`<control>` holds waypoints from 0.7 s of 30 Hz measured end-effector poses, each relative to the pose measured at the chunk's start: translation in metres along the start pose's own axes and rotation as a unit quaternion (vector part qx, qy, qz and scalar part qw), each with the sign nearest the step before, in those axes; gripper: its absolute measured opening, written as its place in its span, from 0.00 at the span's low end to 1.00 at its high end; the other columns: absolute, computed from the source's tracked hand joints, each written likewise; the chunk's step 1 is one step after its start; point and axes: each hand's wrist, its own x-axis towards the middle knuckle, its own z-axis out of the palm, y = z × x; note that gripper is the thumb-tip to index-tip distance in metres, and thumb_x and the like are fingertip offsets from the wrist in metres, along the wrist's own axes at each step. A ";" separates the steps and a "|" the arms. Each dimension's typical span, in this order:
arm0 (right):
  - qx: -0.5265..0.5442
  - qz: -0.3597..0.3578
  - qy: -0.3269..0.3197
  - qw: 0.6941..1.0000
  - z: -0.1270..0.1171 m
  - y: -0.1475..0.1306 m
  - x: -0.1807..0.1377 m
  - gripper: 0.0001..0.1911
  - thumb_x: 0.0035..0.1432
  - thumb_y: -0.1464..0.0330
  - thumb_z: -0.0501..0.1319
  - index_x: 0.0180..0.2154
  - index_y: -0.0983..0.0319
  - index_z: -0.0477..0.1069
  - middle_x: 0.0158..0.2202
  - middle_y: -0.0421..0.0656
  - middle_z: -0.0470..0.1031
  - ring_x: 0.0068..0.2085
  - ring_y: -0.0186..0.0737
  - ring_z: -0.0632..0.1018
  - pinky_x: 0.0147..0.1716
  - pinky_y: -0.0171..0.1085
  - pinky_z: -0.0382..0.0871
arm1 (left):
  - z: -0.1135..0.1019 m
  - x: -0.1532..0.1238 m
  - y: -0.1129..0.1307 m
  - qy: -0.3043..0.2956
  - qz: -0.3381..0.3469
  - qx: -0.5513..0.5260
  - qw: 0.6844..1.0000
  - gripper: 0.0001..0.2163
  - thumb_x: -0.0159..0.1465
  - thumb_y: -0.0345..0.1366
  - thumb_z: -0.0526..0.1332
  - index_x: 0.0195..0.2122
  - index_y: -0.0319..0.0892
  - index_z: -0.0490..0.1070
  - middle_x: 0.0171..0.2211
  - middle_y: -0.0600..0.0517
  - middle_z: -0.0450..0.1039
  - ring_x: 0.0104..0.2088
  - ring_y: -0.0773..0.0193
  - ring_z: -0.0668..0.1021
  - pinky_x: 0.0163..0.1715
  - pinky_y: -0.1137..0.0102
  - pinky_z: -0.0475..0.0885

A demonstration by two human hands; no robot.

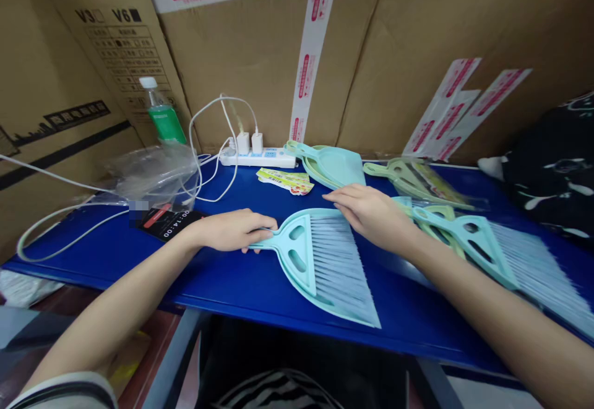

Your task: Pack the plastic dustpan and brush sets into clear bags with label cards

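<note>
My left hand (232,229) is closed around the handles of a light-blue hand brush (336,260) and a matching dustpan (286,268). The brush lies inside the pan, its pale bristles fanned toward the right. Over the upper right corner of the bristles is my right hand (371,217), fingers stretched out and holding nothing. Whether its fingertips touch the brush I cannot tell. Under and beyond my right forearm lies another light-blue hand brush (482,242), with a green piece (440,226) partly hidden beside it.
Stacked dustpans (336,164) and a wrapped green brush (408,177) lie at the back of the blue table (223,282). A power strip (260,158), white cables, a colourful label (285,180), a phone (169,223), plastic bags (148,171) and a bottle (164,118) stand leftward. Cardboard walls the back.
</note>
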 end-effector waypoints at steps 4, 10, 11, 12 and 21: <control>-0.067 -0.026 -0.039 0.997 0.002 0.007 0.015 0.18 0.62 0.76 0.50 0.46 0.65 0.76 0.40 0.50 0.80 0.42 0.47 0.77 0.38 0.42 0.71 | 0.001 0.000 -0.001 -0.007 -0.002 0.004 1.000 0.11 0.69 0.38 0.48 0.29 0.42 0.61 0.25 0.57 0.70 0.21 0.71 0.72 0.25 0.76 0.64; -0.113 -0.056 -0.096 0.987 0.007 0.015 0.046 0.14 0.61 0.74 0.56 0.43 0.63 0.78 0.40 0.49 0.80 0.43 0.48 0.75 0.38 0.41 0.65 | 0.000 0.000 0.000 -0.009 -0.004 0.004 1.000 0.11 0.68 0.35 0.48 0.28 0.42 0.60 0.24 0.58 0.69 0.21 0.72 0.72 0.25 0.77 0.65; -0.115 -0.060 -0.099 0.987 0.009 0.015 0.051 0.13 0.60 0.74 0.57 0.43 0.63 0.77 0.40 0.49 0.80 0.43 0.48 0.75 0.38 0.41 0.64 | 0.000 0.001 0.000 -0.010 -0.004 0.004 1.000 0.11 0.68 0.35 0.48 0.28 0.42 0.60 0.25 0.58 0.69 0.21 0.72 0.72 0.25 0.77 0.65; -0.116 -0.065 -0.099 0.986 0.011 0.016 0.055 0.12 0.60 0.74 0.57 0.43 0.63 0.77 0.41 0.48 0.80 0.43 0.48 0.74 0.38 0.41 0.63 | 0.000 0.001 0.000 -0.011 -0.003 0.004 1.000 0.11 0.68 0.35 0.48 0.29 0.42 0.60 0.25 0.58 0.69 0.21 0.72 0.72 0.25 0.77 0.65; -0.131 -0.109 -0.039 0.985 0.024 0.019 0.062 0.15 0.64 0.73 0.53 0.32 0.63 0.77 0.35 0.47 0.80 0.40 0.46 0.70 0.36 0.42 0.55 | 0.000 0.002 -0.002 -0.004 0.010 0.008 1.000 0.11 0.68 0.34 0.48 0.29 0.42 0.61 0.24 0.58 0.69 0.20 0.73 0.71 0.25 0.77 0.64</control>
